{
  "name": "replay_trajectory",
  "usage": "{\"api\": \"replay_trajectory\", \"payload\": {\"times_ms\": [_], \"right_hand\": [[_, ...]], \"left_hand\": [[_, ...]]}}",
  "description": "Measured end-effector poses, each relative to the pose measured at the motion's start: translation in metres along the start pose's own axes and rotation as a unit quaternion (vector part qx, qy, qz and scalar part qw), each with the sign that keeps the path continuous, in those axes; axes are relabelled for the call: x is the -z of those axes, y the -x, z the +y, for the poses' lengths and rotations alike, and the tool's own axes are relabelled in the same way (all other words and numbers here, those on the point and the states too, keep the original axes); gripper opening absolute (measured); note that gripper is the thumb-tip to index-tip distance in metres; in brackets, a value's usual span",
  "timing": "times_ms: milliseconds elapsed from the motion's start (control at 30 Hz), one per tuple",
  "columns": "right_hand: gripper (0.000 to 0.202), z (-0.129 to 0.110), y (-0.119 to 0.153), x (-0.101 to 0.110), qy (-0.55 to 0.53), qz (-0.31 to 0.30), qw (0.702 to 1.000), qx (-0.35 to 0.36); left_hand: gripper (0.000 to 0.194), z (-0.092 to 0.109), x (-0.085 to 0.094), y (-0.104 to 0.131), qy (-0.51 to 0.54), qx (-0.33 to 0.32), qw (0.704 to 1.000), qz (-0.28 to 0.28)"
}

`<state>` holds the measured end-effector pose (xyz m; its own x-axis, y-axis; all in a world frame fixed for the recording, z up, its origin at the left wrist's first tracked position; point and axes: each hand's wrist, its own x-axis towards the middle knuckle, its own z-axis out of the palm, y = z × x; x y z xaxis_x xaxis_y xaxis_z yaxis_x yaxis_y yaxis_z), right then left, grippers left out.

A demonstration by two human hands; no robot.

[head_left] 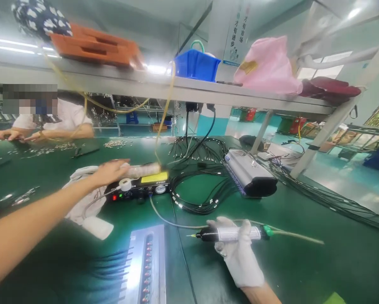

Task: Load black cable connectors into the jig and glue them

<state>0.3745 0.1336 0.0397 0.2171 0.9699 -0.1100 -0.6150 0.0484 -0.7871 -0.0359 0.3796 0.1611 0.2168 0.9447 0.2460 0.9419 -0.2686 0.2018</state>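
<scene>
My right hand (240, 251), in a white glove, is wrapped round a dispensing syringe (229, 234) with a black front end, a thin needle pointing left and a green cap joined to a hose. My bare left hand (112, 171) reaches to a pale, blurred cylinder (142, 170) on top of the black control box (148, 185); its fingers are smeared, and its grip is unclear. The box has a round gauge and lit red and green displays. Nearer me lies a metal fixture (148, 266) with a row of small parts and black wires at its left side.
White cloth (85, 198) and a white bottle (98, 228) lie left of the box. Coiled black cables (194, 207) sit beside a silver device (251, 173). A shelf (192, 89) with bins spans above. Across the table sits a person (66, 114).
</scene>
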Motion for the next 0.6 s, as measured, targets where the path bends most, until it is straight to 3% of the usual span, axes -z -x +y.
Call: {"api": "replay_trajectory", "payload": {"times_ms": [67,167,233,333,400,500,600], "right_hand": [[0.079,0.0,0.007,-0.001,0.011,-0.018,1.0,-0.015],[0.078,0.001,0.017,-0.004,0.032,-0.062,0.997,-0.027],[0.075,0.001,0.019,-0.012,0.053,-0.086,0.995,-0.025],[0.071,0.003,0.01,-0.039,0.104,-0.095,0.99,-0.007],[0.07,0.011,0.0,-0.061,0.129,-0.091,0.987,0.008],[0.064,0.03,-0.012,-0.085,0.155,-0.086,0.984,0.022],[0.058,0.043,-0.009,-0.09,0.175,-0.077,0.981,0.041]], "left_hand": [[0.053,-0.012,0.013,0.036,0.034,0.029,0.998,0.031],[0.061,-0.022,0.021,0.121,0.058,0.113,0.99,0.057],[0.061,-0.016,0.011,0.185,0.061,0.131,0.989,0.038],[0.055,0.014,-0.028,0.252,0.117,0.024,0.992,-0.036],[0.054,0.038,-0.061,0.262,0.149,-0.053,0.985,-0.065],[0.111,0.058,-0.101,0.243,0.174,-0.113,0.976,-0.069],[0.131,0.059,-0.122,0.223,0.192,-0.146,0.966,-0.091]]}}
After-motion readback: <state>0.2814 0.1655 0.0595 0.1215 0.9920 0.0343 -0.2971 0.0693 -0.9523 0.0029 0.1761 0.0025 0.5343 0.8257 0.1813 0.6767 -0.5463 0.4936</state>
